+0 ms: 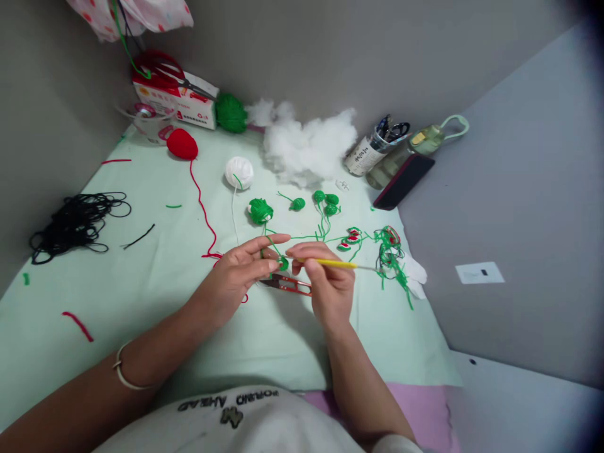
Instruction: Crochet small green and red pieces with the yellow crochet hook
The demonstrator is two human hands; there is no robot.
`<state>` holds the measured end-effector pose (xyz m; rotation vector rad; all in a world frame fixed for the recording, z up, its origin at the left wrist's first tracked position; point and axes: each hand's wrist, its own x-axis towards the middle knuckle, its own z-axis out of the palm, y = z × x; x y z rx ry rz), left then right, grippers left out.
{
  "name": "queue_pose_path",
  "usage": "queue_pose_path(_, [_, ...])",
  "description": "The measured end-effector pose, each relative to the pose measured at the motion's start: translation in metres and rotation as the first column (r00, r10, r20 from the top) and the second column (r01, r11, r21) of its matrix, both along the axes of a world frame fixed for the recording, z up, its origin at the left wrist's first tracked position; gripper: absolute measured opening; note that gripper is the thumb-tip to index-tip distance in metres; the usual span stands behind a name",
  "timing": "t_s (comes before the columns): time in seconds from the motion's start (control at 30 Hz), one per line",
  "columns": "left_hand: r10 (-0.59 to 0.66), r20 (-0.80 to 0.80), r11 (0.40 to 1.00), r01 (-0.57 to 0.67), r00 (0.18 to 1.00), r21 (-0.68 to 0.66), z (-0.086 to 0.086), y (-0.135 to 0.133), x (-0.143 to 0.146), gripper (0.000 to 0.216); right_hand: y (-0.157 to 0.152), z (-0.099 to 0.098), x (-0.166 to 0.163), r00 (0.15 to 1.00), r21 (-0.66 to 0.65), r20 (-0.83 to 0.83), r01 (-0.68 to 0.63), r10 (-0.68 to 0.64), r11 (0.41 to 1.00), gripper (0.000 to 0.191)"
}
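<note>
My left hand (238, 270) pinches a small green crochet piece (283, 263), with green yarn looped over its forefinger. That yarn runs back to a small green yarn ball (260, 211). My right hand (325, 280) is closed on a yellow-handled crochet hook (337, 263), its tip at the green piece. Red thread snips (290, 285) lie on the pale green cloth (141, 296) just under both hands.
Finished green balls (325, 202), small watermelon pieces (350, 239) and a yarn tangle (391, 255) lie beyond my hands. White stuffing (306, 148), white yarn (239, 172), red yarn (182, 144), green yarn (231, 113), black cord (75, 223), a boxed pair of scissors (172, 94), a phone (403, 181) and bottle (425, 141) ring the cloth.
</note>
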<state>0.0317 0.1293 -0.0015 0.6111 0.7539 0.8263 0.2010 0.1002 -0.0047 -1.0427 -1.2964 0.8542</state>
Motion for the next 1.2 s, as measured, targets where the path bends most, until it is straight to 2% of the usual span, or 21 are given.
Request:
queue_pose_path(0.07, [-0.025,-0.010,0.999,0.026,1.000,0.029,0.002,-0.001,0.002,0.038,-0.001,0.000,-0.001,0.996,0.060,0.085,-0.006,0.000,0.998,0.014])
queue_pose_path(0.1, [-0.036,-0.003,0.999,0.037,0.999,0.036,0.003,-0.001,0.002,0.037,-0.001,0.000,-0.001,0.997,0.065,0.076,-0.002,-0.003,0.998,0.014])
queue_pose_path(0.23, [-0.072,-0.001,0.997,0.072,0.997,0.022,0.003,0.001,0.001,0.034,-0.002,0.002,0.002,0.992,-0.056,-0.123,-0.038,0.031,0.998,0.020])
queue_pose_path(0.3, [-0.056,-0.033,0.998,0.057,0.998,0.019,0.002,0.001,-0.001,0.034,-0.004,0.003,0.002,0.996,-0.060,-0.089,-0.027,0.021,0.998,0.023])
queue_pose_path(0.37, [-0.006,-0.054,1.000,0.007,0.998,0.028,0.001,0.000,-0.002,0.036,-0.008,0.002,0.001,0.993,0.054,0.114,0.019,-0.025,0.998,0.022])
queue_pose_path(0.4, [0.020,-0.055,0.999,-0.018,0.998,0.033,0.000,-0.001,-0.002,0.038,-0.010,0.001,0.000,0.965,0.134,0.257,0.028,-0.062,0.991,0.021])
queue_pose_path(0.47, [0.038,-0.030,0.999,-0.038,0.999,0.023,0.000,-0.002,-0.002,0.044,-0.014,-0.003,-0.003,0.846,0.284,0.514,-0.010,-0.143,0.959,0.026])
queue_pose_path(0.53, [0.005,0.037,0.999,-0.004,0.999,-0.033,-0.001,-0.001,-0.001,0.045,-0.015,-0.008,-0.004,0.741,0.371,0.638,-0.060,-0.207,0.927,0.037])
queue_pose_path(0.57, [-0.019,0.077,0.997,0.025,0.997,-0.072,-0.001,-0.001,0.000,0.044,-0.014,-0.009,-0.004,0.737,0.398,0.637,-0.063,-0.226,0.915,0.039])
queue_pose_path(0.6, [-0.035,0.115,0.993,0.047,0.993,-0.108,-0.001,0.000,0.000,0.043,-0.013,-0.010,-0.004,0.768,0.412,0.598,-0.050,-0.228,0.910,0.039])
queue_pose_path(0.67, [-0.029,0.161,0.987,0.054,0.987,-0.149,-0.001,0.003,-0.001,0.041,-0.010,-0.008,-0.002,0.880,0.363,0.432,0.031,-0.197,0.931,0.031])
queue_pose_path(0.73, [0.001,0.143,0.991,0.019,0.990,-0.135,0.000,0.004,-0.002,0.041,-0.006,-0.004,0.000,0.972,0.198,0.186,0.109,-0.146,0.974,0.022])
queue_pose_path(0.8, [0.028,0.078,0.997,-0.022,0.997,-0.078,0.002,0.003,-0.002,0.042,-0.003,0.000,0.001,0.996,0.023,-0.014,0.084,-0.084,0.996,0.023])
queue_pose_path(0.83, [0.041,0.034,0.998,-0.039,0.999,-0.040,0.003,0.002,-0.002,0.044,-0.002,0.000,0.001,0.997,-0.017,-0.059,0.059,-0.060,0.998,0.024])
queue_pose_path(0.87, [0.054,-0.008,0.999,-0.054,0.999,-0.002,0.003,0.000,-0.002,0.046,-0.002,0.001,0.000,0.998,-0.020,-0.044,0.043,-0.043,0.999,0.023])
queue_pose_path(0.93, [0.069,-0.080,0.997,-0.065,0.994,0.050,0.004,-0.003,0.000,0.051,-0.004,-0.001,-0.004,0.984,0.079,0.159,0.063,-0.075,0.995,0.020])
queue_pose_path(1.0, [0.054,-0.103,0.998,-0.051,0.993,0.032,0.004,-0.006,0.001,0.053,-0.008,-0.004,-0.007,0.897,0.235,0.412,0.064,-0.158,0.970,0.026])
queue_pose_path(1.03, [0.032,-0.082,0.999,-0.033,0.996,-0.003,0.003,-0.006,0.002,0.051,-0.009,-0.005,-0.007,0.858,0.294,0.477,0.049,-0.191,0.955,0.030])
queue_pose_path(1.1, [-0.012,0.023,0.996,0.014,1.000,-0.091,0.002,-0.004,0.002,0.044,-0.010,-0.005,-0.006,0.847,0.355,0.487,0.029,-0.212,0.934,0.035])
queue_pose_path(1.13, [-0.022,0.086,0.991,0.033,0.996,-0.127,0.002,-0.003,0.002,0.040,-0.009,-0.005,-0.005,0.880,0.347,0.430,0.046,-0.203,0.937,0.034])
queue_pose_path(1.2, [-0.014,0.161,0.985,0.041,0.987,-0.168,0.002,0.000,0.000,0.036,-0.006,-0.002,-0.001,0.961,0.248,0.220,0.112,-0.168,0.962,0.025])
